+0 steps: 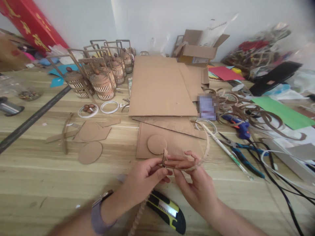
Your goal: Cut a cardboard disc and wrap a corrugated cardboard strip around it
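Observation:
My left hand (pixel 144 178) and my right hand (pixel 194 183) meet above the wooden table (pixel 49 177), both pinching a thin brown cardboard strip (pixel 205 149) that curves up and to the right. The pinch is just below a cardboard disc (pixel 157 144) lying on a brown sheet. Under my wrists lies a yellow and black utility knife (pixel 167 211). A corrugated cardboard strip (pixel 137 216) hangs below my left wrist, which wears a watch.
Large cardboard sheets (pixel 159 87) lie in the middle. Several small cardboard lanterns (pixel 100 82) stand at back left. Blue pliers (pixel 242 155), a blue glue gun (pixel 237 124), curled strips (pixel 248 109) and black cables (pixel 278 186) crowd the right. Cut cardboard shapes (pixel 90 152) lie left.

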Tool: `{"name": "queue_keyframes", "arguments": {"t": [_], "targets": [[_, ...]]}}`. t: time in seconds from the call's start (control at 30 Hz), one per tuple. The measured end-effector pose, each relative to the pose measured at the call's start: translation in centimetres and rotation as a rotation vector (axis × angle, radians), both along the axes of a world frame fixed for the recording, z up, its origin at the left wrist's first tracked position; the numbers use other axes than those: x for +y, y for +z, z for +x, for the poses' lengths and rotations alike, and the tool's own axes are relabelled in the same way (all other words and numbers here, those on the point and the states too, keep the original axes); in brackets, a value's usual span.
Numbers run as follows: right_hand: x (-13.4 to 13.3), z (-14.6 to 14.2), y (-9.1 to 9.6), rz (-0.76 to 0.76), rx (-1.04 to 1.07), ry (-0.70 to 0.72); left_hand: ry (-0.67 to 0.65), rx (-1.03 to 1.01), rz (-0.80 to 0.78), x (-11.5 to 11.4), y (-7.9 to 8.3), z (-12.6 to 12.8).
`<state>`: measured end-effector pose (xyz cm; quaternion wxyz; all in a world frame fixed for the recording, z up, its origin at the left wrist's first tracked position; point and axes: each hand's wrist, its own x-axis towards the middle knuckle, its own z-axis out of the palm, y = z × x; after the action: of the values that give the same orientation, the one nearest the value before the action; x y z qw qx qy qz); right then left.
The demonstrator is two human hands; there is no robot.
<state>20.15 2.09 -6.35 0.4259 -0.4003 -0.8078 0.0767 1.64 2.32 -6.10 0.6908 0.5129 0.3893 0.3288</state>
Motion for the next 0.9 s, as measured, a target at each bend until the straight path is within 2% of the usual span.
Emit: {"name": "queue_keyframes", "arguments": {"t": [0.23,0.47,0.67,0.9], "targets": [[0.2,-0.3,0.0,0.050,-0.068,-0.002,0.026,0.075,0.034,0.1,0.0,0.0],[0.1,0.0,0.9,-0.074,0.003,-0.073,-0.012,0.064,-0.017,-0.3,0.3,0.0],[-0.1,-0.2,0.3,-0.014,-0.004,0.014,0.018,-0.004,-0.011,0.1,-0.1,0.1],[0.1,-0.2,-0.3,0.037,-0.065,0.001,0.033,0.065,0.030,0.0,0.0,0.1]]}}
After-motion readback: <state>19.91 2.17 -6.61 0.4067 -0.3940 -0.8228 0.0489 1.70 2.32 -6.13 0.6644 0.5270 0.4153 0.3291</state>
